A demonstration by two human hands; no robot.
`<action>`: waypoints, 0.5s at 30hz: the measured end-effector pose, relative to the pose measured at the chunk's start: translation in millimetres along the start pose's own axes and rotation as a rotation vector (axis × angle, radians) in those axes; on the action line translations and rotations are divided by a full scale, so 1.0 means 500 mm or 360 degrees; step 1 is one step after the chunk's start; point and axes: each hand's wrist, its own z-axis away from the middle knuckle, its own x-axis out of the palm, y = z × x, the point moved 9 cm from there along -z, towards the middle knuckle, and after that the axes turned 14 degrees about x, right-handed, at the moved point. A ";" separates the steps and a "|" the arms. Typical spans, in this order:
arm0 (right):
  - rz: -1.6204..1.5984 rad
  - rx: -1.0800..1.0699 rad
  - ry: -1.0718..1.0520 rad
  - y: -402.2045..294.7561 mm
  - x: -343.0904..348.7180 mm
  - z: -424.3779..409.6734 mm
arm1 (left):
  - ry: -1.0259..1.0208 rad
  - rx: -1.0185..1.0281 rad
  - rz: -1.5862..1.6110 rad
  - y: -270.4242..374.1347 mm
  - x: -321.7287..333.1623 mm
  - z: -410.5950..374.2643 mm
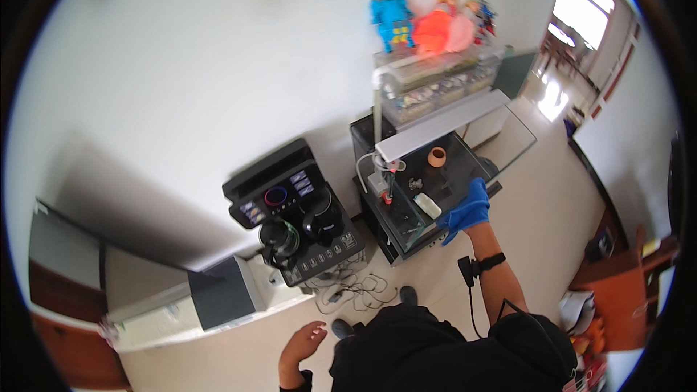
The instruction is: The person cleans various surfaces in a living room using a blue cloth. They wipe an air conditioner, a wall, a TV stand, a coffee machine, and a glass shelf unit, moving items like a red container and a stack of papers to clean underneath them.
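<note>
My right hand point(472, 228) is at the front edge of a glass fish tank point(416, 235), shut on a blue cloth point(469, 208) that wraps over the glass and hides my fingers. My left hand point(304, 342) hangs low beside my body with loosely bent fingers and nothing visible in it. Inside the tank stand a small terracotta pot point(436, 157) and a white block-like or bottle-like object point(427, 205). A filter pump with red parts point(387, 196) sits in its left corner. Across the top runs a pale light bar point(444, 125).
Left of the tank stands a black tea-bar machine point(324, 255) with a glass kettle point(279, 237) and a dark kettle point(322, 218). Loose cables point(354, 289) lie on the floor near my feet. Behind the tank, toys point(393, 20) rest on a clear box point(435, 90).
</note>
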 end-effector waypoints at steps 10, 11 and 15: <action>-0.0210 0.1089 -0.0070 0.193 0.123 0.140 | 0.0131 0.0026 0.0236 -0.035 0.028 0.007; -0.0212 0.1169 -0.0064 0.209 0.127 0.141 | 0.0134 0.0000 0.0270 -0.048 0.030 0.009; -0.0297 0.1406 0.0004 0.251 0.112 0.155 | 0.0269 0.0024 0.0391 -0.144 0.037 0.024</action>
